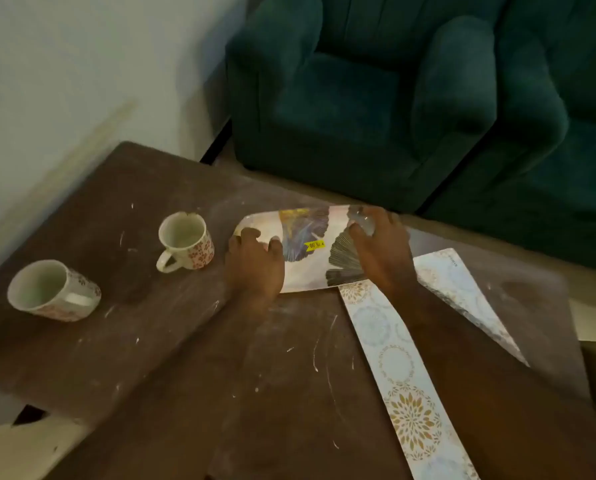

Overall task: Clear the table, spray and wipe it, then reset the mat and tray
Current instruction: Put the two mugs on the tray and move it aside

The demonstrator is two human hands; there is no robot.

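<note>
From the head view, I see my left hand [255,261] gripping the left end of the patterned tray [307,251], and my right hand [379,247] closed around its right end, near 1 o'clock of the desk [185,358]. The tray lies partly on the floral mat [400,375]. Two flowered mugs [185,242] [52,289] stand at 10 and 9 o'clock. I judge the clearing step is in hand; next I must lift the tray level and away.
</note>
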